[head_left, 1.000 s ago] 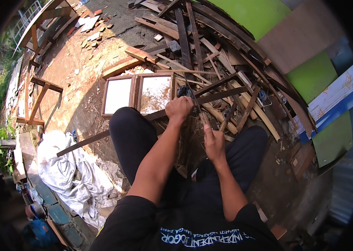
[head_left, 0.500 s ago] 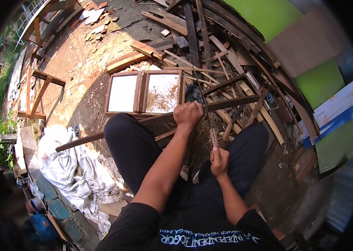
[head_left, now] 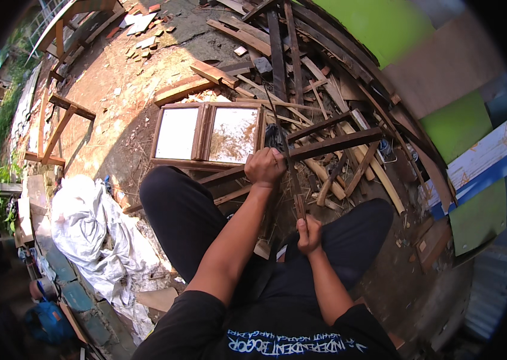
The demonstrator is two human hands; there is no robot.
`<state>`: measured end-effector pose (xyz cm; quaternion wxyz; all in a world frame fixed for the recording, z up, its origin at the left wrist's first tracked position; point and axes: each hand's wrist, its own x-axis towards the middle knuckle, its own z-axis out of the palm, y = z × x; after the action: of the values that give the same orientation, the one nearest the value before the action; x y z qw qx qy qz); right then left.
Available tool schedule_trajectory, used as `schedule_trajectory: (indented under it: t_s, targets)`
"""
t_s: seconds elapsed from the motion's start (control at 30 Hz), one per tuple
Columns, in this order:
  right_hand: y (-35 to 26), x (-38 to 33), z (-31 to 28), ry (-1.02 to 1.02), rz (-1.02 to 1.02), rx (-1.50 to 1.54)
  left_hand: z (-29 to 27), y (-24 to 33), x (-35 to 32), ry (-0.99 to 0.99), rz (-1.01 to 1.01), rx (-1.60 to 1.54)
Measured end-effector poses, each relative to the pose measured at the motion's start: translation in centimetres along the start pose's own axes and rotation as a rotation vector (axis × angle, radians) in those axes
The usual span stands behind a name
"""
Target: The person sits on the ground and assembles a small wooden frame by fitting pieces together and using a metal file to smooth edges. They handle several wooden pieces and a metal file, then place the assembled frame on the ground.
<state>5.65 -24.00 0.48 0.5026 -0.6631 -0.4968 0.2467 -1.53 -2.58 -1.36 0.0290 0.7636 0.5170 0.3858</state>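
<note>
My left hand (head_left: 265,167) is closed round a long dark wooden beam (head_left: 340,144) that lies slantwise in front of me, partly hidden by my left knee. In my right hand (head_left: 309,234) is the wooden handle of a handsaw (head_left: 294,183), gripped with the thumb on top. The thin blade, seen nearly edge-on, points away from me and crosses the beam just right of my left fist. Whether its teeth are in the wood cannot be made out.
Beyond the beam lies a brown frame with two white panels (head_left: 172,133). Scrap timber (head_left: 325,78) is heaped at the far right, near green boards (head_left: 478,222). A white sheet (head_left: 94,234) lies crumpled at my left, and a small wooden frame (head_left: 58,132) stands farther off.
The beam has shifted right, its left end now mostly behind my left knee. Both hands and the saw have moved slightly left, and the saw's blade tilts farther left.
</note>
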Motion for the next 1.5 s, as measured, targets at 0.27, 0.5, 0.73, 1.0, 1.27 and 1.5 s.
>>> schedule_trajectory:
  t_s: [0.27,0.5,0.73,1.0,1.27,1.5]
  targets:
    - [0.2,-0.5,0.0,-0.041,0.061,0.009,0.2,-0.3,-0.5,0.003,0.003,0.002]
    - [0.1,-0.5,0.2,-0.001,0.020,-0.020,0.0,-0.4,-0.3,-0.070,-0.064,-0.016]
    - [-1.0,-2.0,-0.1,0.057,0.133,0.051,-1.1,-1.7,-2.4,-0.167,0.116,-0.154]
    - [-3.9,-1.4,-0.2,0.160,0.239,0.163,-4.3,-2.2,-2.4,-0.129,0.265,-0.243]
    - [-13.1,2.0,-3.1,0.010,0.375,0.329,-6.5,-5.6,-3.0,-0.225,0.183,-0.141]
    - [-16.7,2.2,-4.7,-0.065,0.308,0.313,-10.9,-6.1,0.3,-0.193,0.235,-0.167]
